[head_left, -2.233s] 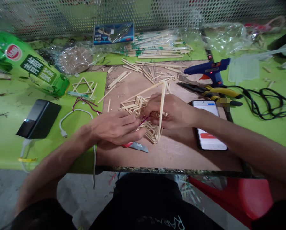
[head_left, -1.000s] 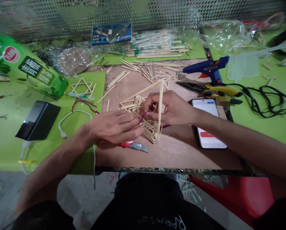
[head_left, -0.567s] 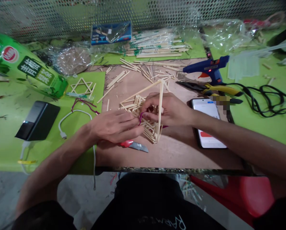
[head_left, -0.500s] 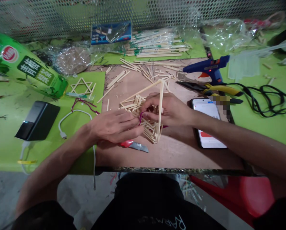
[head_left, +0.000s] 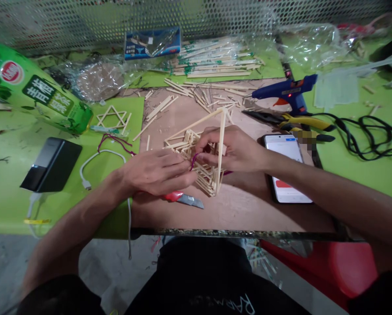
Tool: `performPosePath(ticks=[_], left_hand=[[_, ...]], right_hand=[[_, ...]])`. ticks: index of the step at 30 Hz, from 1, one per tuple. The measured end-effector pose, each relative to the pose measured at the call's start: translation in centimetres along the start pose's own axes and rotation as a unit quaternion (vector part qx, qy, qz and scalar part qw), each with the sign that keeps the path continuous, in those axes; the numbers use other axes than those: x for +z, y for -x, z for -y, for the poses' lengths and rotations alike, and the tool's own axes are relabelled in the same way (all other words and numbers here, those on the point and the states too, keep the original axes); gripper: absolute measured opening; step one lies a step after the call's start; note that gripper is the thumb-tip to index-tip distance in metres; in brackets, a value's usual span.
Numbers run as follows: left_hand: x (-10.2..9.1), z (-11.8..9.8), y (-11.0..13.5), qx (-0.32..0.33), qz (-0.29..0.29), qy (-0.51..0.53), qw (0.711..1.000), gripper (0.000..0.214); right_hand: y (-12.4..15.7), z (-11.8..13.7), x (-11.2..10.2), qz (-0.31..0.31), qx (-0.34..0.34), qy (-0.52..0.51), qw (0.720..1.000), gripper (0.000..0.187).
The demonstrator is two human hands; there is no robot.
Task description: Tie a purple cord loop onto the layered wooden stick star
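A purple cord runs between my two hands, in front of a framework of pale wooden sticks. My right hand reaches behind the frame's upright stick and pinches the cord between thumb and forefinger. From the left, my left hand lies low over the board, its fingers pressed together at the cord's lower end; the fingertips are partly hidden. Below them a utility knife with a red handle lies on the board, its handle partly covered by my left hand.
Loose sticks lie behind the frame. A blue glue gun, yellow-handled pliers and a phone are on the right. Leftward are a green bottle, a power bank, a white cable and a stick star.
My right hand has shifted very slightly to the right, with the cord still in its fingers. My left hand and the stick framework look almost unchanged.
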State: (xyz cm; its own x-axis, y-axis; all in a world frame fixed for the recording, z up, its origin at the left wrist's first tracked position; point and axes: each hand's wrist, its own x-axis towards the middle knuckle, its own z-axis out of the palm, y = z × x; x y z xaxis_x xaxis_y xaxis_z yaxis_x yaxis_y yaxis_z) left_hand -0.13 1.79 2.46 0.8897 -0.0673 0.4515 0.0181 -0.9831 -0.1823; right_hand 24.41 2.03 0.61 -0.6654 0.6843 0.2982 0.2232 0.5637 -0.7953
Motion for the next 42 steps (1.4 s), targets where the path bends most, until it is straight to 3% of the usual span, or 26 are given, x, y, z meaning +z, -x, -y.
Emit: performPosePath(ticks=[3, 7, 12, 15, 26, 35, 42], left_hand=[[0.3, 0.1, 0.5, -0.064, -0.008, 0.040, 0.997, 0.015], [0.9, 0.0, 0.9, -0.215, -0.027, 0.089, 0.972, 0.018], [1.3, -1.2, -0.2, -0.391, -0.034, 0.196, 0.899, 0.024], [1.4, -1.9, -1.0, -0.445, -0.051, 0.275, 0.851, 0.029], [2.6, -2.4, -1.5, -0.523, -0.098, 0.385, 0.754, 0.031], [2.9, -2.3, -1.5, -0.548, -0.120, 0.429, 0.708, 0.034], [2.7, -2.3, -1.9, -0.568, -0.125, 0.447, 0.680, 0.030]], right_hand=[[-0.1, 0.0, -0.3, 0.011, -0.019, 0.002, 1.000, 0.011], [-0.3, -0.1, -0.7, 0.019, -0.040, -0.012, 0.999, 0.010], [-0.3, -0.2, -0.9, 0.022, -0.052, -0.020, 0.998, 0.008], [-0.3, -0.4, -0.8, 0.026, -0.053, -0.026, 0.998, 0.006], [-0.2, -0.4, -0.8, 0.026, -0.039, -0.017, 0.999, 0.006], [-0.2, -0.3, -0.8, 0.027, -0.034, -0.020, 0.999, 0.005], [-0.3, -0.1, -1.3, 0.064, -0.019, -0.030, 0.997, 0.006]])
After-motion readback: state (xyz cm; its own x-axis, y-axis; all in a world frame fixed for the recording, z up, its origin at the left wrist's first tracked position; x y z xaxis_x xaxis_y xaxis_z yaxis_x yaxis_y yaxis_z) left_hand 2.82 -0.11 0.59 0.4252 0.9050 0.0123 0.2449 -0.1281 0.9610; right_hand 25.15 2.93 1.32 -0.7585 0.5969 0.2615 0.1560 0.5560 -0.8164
